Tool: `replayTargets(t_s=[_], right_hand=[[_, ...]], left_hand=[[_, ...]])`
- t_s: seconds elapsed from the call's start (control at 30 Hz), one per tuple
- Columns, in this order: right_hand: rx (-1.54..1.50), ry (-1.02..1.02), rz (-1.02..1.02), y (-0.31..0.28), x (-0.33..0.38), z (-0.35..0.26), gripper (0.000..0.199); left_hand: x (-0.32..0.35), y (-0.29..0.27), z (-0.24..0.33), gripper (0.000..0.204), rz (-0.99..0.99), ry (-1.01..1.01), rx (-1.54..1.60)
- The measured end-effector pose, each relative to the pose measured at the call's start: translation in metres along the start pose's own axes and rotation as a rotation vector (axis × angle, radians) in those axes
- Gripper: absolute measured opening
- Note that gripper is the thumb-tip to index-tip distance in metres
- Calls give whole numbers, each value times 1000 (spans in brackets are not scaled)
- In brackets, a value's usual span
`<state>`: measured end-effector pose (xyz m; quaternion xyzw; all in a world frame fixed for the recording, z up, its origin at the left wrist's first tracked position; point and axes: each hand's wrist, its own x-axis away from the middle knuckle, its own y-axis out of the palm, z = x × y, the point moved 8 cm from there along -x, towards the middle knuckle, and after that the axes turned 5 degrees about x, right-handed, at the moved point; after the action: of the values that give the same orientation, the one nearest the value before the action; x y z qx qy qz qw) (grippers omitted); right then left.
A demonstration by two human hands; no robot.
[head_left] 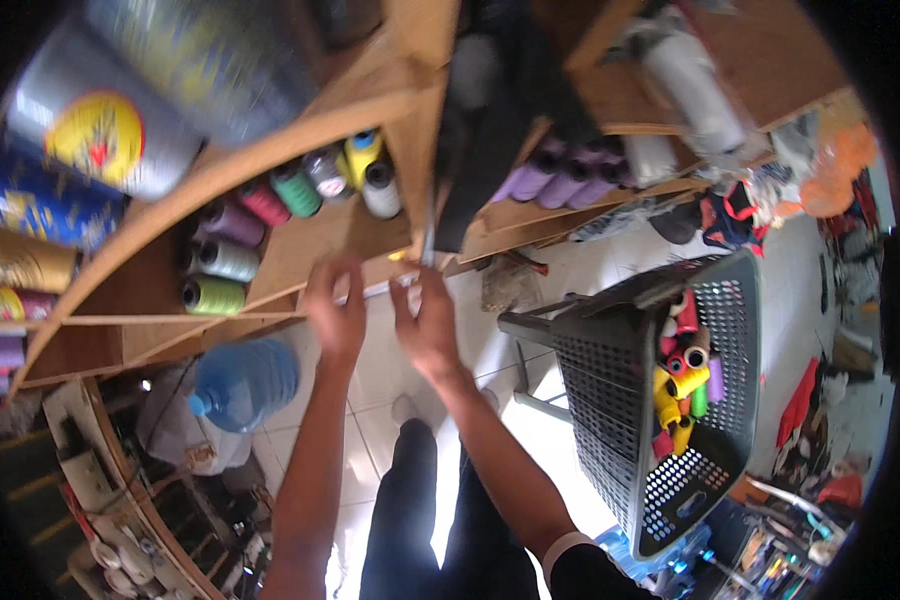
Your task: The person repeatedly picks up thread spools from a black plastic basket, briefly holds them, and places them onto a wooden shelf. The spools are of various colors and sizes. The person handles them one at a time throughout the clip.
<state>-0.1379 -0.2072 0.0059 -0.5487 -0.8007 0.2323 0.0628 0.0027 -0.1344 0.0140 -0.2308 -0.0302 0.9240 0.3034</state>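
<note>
Both my hands are held out in front of the lower edge of a wooden shelf (345, 240), blurred by movement. The fingers of my left hand (333, 305) curl in with thumb and forefinger close together. Beside it on the right, my right hand (430, 325) has its fingers bent in a pinch. A thin whitish strip and a small yellow spot show near the fingertips; I cannot make out whether these are held. Thread cones stand on the shelf just beyond, among them a white cone (380, 190), a yellow cone (363, 155) and a green cone (296, 190).
At the right, a dark plastic basket (600, 400) holds several coloured thread cones (686, 380). A blue water jug (247, 385) rests on the tiled floor at left. Purple cones (567, 180) fill the right shelf. Large cones (110, 130) sit at upper left.
</note>
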Motion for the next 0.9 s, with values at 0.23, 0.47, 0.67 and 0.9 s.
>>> replayTargets(t_s=[0.23, 0.47, 0.67, 0.9], right_hand=[[-48, 170, -231, -80, 153, 30, 11], [180, 288, 73, -291, 209, -22, 9], [753, 398, 584, -420, 244, 22, 15], [302, 926, 27, -393, 328, 190, 30]], left_hand=[[280, -118, -16, 10, -244, -133, -495], [353, -194, 38, 18, -716, -650, -590], [331, -162, -1, 32, -931, 120, -632], [297, -118, 49, 33, -664, -1236, -201]])
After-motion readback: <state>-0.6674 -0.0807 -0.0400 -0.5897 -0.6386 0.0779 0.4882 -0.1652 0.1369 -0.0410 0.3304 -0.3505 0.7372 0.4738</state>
